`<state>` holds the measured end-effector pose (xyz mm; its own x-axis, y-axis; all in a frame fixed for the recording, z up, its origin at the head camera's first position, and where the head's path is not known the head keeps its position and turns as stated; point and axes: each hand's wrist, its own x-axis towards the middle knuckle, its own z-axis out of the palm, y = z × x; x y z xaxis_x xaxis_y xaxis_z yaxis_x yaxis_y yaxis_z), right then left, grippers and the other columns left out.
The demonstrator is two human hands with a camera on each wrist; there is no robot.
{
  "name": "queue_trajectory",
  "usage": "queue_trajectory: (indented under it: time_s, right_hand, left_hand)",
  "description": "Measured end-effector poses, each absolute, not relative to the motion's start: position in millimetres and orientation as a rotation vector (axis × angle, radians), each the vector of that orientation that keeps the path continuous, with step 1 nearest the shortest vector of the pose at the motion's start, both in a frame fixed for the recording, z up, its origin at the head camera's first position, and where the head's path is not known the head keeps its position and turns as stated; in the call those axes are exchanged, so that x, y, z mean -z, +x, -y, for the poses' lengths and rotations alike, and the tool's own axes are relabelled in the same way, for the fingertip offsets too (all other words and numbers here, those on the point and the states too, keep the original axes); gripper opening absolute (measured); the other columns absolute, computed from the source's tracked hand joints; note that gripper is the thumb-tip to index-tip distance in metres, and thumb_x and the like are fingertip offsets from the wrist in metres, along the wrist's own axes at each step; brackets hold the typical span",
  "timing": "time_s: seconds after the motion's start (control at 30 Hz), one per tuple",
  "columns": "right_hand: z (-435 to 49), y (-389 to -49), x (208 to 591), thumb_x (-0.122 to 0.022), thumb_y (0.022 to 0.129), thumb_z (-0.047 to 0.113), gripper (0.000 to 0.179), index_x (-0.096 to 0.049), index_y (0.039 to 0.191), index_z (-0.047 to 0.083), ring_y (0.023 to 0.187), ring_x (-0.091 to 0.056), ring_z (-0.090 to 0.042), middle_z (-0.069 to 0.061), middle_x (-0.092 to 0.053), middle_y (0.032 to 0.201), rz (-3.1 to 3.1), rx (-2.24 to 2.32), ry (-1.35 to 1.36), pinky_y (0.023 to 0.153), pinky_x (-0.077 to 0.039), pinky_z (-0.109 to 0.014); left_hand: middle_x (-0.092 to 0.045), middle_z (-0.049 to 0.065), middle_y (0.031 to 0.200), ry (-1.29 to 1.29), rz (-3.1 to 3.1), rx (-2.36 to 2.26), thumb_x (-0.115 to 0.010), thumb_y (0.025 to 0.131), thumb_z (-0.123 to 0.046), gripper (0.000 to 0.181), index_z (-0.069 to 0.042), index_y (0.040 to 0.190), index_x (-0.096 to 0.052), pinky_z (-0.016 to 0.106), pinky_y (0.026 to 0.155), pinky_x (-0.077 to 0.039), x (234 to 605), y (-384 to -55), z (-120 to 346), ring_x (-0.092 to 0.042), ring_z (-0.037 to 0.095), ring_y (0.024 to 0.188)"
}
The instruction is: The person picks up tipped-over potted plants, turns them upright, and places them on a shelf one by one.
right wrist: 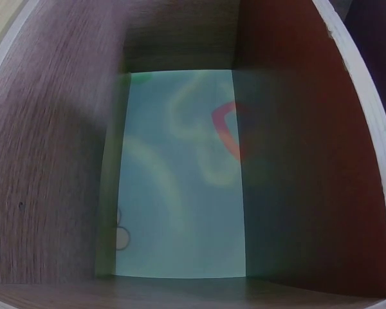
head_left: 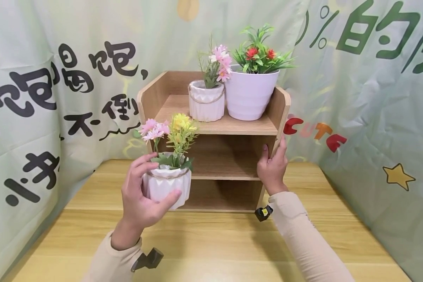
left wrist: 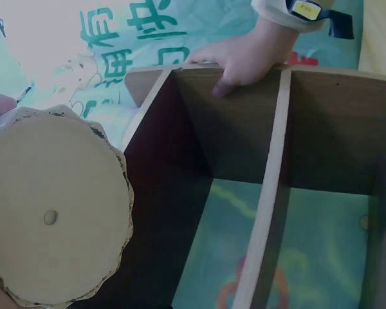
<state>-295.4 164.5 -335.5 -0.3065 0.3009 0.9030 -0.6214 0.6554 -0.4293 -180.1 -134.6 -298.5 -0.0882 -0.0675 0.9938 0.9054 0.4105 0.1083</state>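
Observation:
My left hand [head_left: 141, 196] grips a small white fluted flowerpot [head_left: 172, 184] with pink and yellow artificial flowers, fingers at its far left side and thumb across its front. It is held up before the left part of a wooden shelf [head_left: 229, 176]. The left wrist view shows the underside of the same flowerpot [left wrist: 58, 206], with a round dot in its middle. At the shelf's right side panel, my right hand [head_left: 273, 168] grips the front edge, thumb inside and fingers outside. The right wrist view looks into an open-backed shelf compartment [right wrist: 315, 167]; the hand is out of that view.
On the shelf's top stand a small white pot [head_left: 207, 103] with pink flowers and a larger white pot [head_left: 250, 94] with red flowers and green leaves. Raised side panels flank them. The shelf stands on a wooden table [head_left: 218, 239]. Printed cloth [head_left: 91, 23] hangs behind and at both sides.

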Motion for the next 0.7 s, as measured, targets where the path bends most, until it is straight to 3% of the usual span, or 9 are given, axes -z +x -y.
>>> queue_trajectory:
  time_s: [0.7]
  right_hand:
    - [-164,-294,336,-0.057,0.095,0.009,0.05,-0.036,0.14,0.004,0.104,-0.06,-0.047,-0.031,-0.057,0.12,1.667,-0.955,0.242,0.087,-0.048,-0.06]
  left_hand:
    - [-0.058,0.027,0.11,-0.658,1.328,0.851,-0.075,0.074,-0.043,0.057,0.001,0.102,-0.053,0.035,0.087,-0.048,260,-199,123,-0.056,0.043,0.105]
